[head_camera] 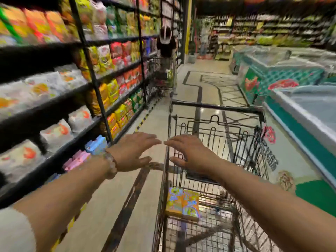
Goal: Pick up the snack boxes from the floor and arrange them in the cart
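1. Along the left side, dark shelves [76,99] run from near to far, packed with bright snack bags in orange, yellow, red and green; every label is too blurred to read.
2. Low on the near shelf sit pale blue and pink packs [85,153], their print also unreadable.
3. Just right of those, the left hand [134,151] is stretched out above the floor [112,206], fingers straight and spread, holding nothing; a beaded bracelet [111,164] circles its wrist.
4. Fingertips of both hands nearly meet over the left rim of the cart [214,128].
5. The right hand [189,153] hovers above the cart basket, fingers straight and relaxed, palm down, grasping nothing.
6. Inside the cart, near its left wall, two snack boxes [182,203] in yellow and orange lie flat side by side on the wire bottom; their lettering cannot be made out.
7. A red tag [270,134] hangs on the cart's right side, writing illegible.
8. At the right stand green chest freezers [283,77] with printed panels.
9. Far down the aisle, a person [166,42] stands by another cart.
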`<action>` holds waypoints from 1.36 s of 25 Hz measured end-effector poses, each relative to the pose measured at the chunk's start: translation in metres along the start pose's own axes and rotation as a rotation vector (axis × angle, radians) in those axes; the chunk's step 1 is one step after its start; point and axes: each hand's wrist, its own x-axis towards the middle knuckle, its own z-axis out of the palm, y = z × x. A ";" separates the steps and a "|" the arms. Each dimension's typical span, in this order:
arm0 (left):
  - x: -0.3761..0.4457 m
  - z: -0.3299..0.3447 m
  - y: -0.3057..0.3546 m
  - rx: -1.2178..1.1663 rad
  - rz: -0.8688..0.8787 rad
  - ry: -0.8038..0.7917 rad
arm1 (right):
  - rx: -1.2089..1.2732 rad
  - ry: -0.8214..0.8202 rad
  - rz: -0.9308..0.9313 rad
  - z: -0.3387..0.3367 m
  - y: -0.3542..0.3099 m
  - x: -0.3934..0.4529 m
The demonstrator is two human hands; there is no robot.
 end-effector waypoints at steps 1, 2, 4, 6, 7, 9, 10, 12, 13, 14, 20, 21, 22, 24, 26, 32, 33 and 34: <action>-0.021 -0.013 -0.003 0.036 -0.043 0.012 | -0.013 0.009 -0.032 -0.009 -0.017 0.005; -0.047 -0.029 -0.005 0.067 -0.103 0.032 | -0.015 0.009 -0.069 -0.021 -0.038 0.009; -0.097 -0.054 -0.008 0.105 -0.215 0.067 | -0.005 0.015 -0.155 -0.040 -0.076 0.017; -0.154 -0.072 -0.006 0.133 -0.355 0.086 | 0.030 0.013 -0.246 -0.057 -0.114 0.022; -0.189 -0.079 -0.001 0.133 -0.454 0.084 | 0.051 0.004 -0.304 -0.064 -0.136 0.021; -0.253 -0.089 0.016 0.091 -0.644 0.069 | 0.105 -0.032 -0.398 -0.074 -0.175 0.018; -0.285 -0.093 0.029 0.067 -0.730 0.065 | 0.131 -0.056 -0.452 -0.077 -0.197 0.013; -0.349 -0.096 0.058 0.034 -0.878 0.049 | 0.150 -0.104 -0.583 -0.080 -0.246 -0.003; -0.381 -0.096 0.073 0.027 -0.940 0.044 | 0.161 -0.117 -0.644 -0.080 -0.272 -0.012; -0.413 -0.094 0.088 0.015 -0.996 0.044 | 0.174 -0.127 -0.702 -0.080 -0.298 -0.022; -0.610 -0.103 0.217 0.061 -1.391 0.031 | 0.205 -0.195 -1.103 -0.086 -0.488 -0.118; -0.640 -0.106 0.241 0.089 -1.459 0.054 | 0.197 -0.201 -1.154 -0.089 -0.518 -0.140; -0.673 -0.109 0.271 0.108 -1.544 0.079 | 0.196 -0.210 -1.207 -0.092 -0.552 -0.166; -0.739 -0.110 0.328 0.129 -1.701 0.107 | 0.216 -0.200 -1.310 -0.098 -0.613 -0.218; -0.805 -0.112 0.387 0.153 -1.846 0.089 | 0.256 -0.215 -1.405 -0.105 -0.672 -0.274; -0.955 -0.111 0.583 0.176 -2.256 0.038 | 0.285 -0.263 -1.768 -0.113 -0.830 -0.467; -0.972 -0.108 0.610 0.167 -2.307 0.044 | 0.280 -0.270 -1.821 -0.112 -0.850 -0.495; -0.988 -0.104 0.633 0.164 -2.354 0.043 | 0.272 -0.278 -1.867 -0.111 -0.871 -0.520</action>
